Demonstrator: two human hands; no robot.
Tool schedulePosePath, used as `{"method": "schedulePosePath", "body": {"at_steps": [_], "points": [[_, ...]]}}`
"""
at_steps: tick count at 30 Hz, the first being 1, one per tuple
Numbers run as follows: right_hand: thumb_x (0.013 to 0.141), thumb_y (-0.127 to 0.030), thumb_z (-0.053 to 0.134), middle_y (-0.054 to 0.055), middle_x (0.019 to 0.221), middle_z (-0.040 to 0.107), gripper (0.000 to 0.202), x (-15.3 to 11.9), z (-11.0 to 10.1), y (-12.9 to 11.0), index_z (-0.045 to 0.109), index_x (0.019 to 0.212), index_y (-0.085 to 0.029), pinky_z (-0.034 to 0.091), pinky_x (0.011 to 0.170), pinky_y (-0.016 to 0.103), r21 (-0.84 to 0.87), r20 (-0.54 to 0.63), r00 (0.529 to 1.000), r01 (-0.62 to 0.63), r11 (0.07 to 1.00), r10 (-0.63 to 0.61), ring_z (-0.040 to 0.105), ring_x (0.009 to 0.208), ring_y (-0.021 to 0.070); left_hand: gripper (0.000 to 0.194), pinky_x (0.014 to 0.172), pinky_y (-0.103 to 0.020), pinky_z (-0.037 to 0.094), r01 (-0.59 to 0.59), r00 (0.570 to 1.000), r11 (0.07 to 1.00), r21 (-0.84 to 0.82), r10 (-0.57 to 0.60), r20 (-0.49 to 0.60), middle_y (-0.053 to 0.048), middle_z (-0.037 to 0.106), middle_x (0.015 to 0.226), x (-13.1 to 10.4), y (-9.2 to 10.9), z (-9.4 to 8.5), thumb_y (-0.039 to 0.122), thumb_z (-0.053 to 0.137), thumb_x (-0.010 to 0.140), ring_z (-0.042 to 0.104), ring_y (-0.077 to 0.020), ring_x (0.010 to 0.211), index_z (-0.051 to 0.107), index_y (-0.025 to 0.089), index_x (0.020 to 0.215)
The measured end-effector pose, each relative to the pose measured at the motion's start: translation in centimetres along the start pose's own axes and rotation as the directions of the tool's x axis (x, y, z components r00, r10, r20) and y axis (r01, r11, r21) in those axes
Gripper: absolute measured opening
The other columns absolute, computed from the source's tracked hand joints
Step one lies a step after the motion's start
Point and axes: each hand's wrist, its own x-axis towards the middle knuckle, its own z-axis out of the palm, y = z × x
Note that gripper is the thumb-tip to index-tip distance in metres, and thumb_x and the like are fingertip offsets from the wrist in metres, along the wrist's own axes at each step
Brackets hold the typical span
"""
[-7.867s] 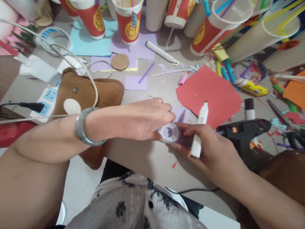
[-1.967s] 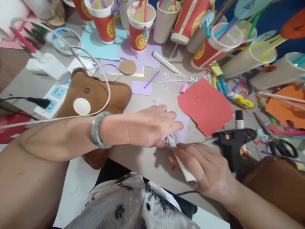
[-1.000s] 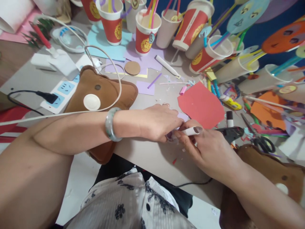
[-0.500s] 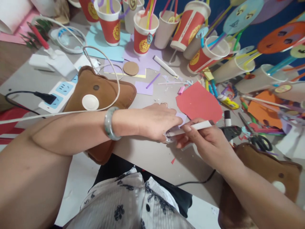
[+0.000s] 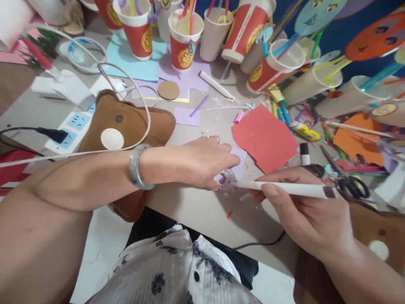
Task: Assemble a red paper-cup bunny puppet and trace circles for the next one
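Observation:
My right hand [image 5: 310,211] is closed around a slim white marker pen [image 5: 291,188] with a dark end. The pen lies nearly level, its tip close to a small round lilac-and-white paper piece [image 5: 226,179] with dark marks. My left hand [image 5: 205,162], wearing a ring, grips this piece at its left edge, thumb low and fingers bent over above it; part of the piece is hidden. Under the left fingertips a lilac paper sheet [image 5: 239,162] shows. Just beyond both hands lies a cut red paper sheet [image 5: 265,139].
Paper cups [image 5: 185,40] with straws line the back. Left are a brown pouch [image 5: 126,122], a white cable and a power strip [image 5: 68,133]. Scissors [image 5: 351,183], a yellow cutter [image 5: 305,131] and scraps lie right. Another white marker [image 5: 217,85] lies behind.
My right hand has moved right and slightly down with the marker, now showing more of its length and the round piece's marks. My left hand has stayed nearly in place.

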Motion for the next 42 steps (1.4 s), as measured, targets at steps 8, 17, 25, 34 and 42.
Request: {"method": "schedulePosePath", "body": {"at_steps": [8,17,25,34,42], "points": [[0.108,-0.033,0.051,0.002,0.069,0.069,0.02,1.3,1.3,0.1,0.063,0.096,-0.021,0.041,0.049,0.027,-0.301,0.149,0.922,0.386,0.872,-0.357,0.061,0.052,0.0139,0.015,0.074,-0.036,0.037,0.003,1.0,1.0,0.011,-0.003,0.008,-0.009,0.07,0.099,0.1,0.2,-0.5,0.032,0.069,0.086,0.06,-0.0252,0.088,0.064,0.02,0.093],[0.11,-0.032,0.041,0.0,0.057,0.06,0.035,2.1,2.0,-1.0,0.057,0.081,-0.021,0.035,0.046,0.029,-0.412,0.264,0.874,0.484,0.772,-0.408,0.054,0.045,0.0141,0.017,0.071,-0.037,0.037,-0.018,0.996,0.998,-0.054,0.013,-0.089,-0.007,0.071,0.095,0.3,-0.3,0.6,0.026,0.074,0.079,0.062,-0.0243,0.083,0.064,0.022,0.091],[0.103,-0.034,0.059,0.002,0.074,0.074,0.019,2.1,0.6,-1.5,0.068,0.089,-0.025,0.049,0.049,0.031,-0.06,0.039,0.993,0.118,0.991,-0.116,0.067,0.052,0.0174,0.017,0.074,-0.037,0.038,0.0,0.999,1.0,-0.026,-0.001,-0.049,-0.008,0.07,0.097,0.1,-0.1,0.5,0.028,0.071,0.082,0.061,-0.0257,0.088,0.064,0.02,0.095],[0.105,-0.033,0.057,0.003,0.097,0.082,0.03,-0.9,2.9,2.1,0.064,0.134,-0.035,0.059,0.063,0.039,0.085,-0.324,0.942,0.123,0.989,-0.089,0.076,0.065,0.0215,0.023,0.079,-0.037,0.038,-0.039,0.999,0.999,-0.022,0.038,-0.017,-0.009,0.067,0.098,-0.5,-0.2,-0.3,0.039,0.066,0.086,0.055,-0.025,0.086,0.061,0.02,0.099],[0.105,-0.025,0.051,0.006,0.097,0.08,0.025,-0.8,3.9,3.4,0.064,0.126,-0.029,0.059,0.08,0.039,-0.125,-0.257,0.952,0.14,0.982,-0.168,0.076,0.087,0.0236,0.027,0.075,-0.034,0.038,-0.019,1.0,1.0,-0.015,0.018,-0.01,-0.007,0.067,0.093,-0.2,-0.6,-0.2,0.039,0.071,0.08,0.057,-0.0225,0.085,0.062,0.019,0.096]]}}
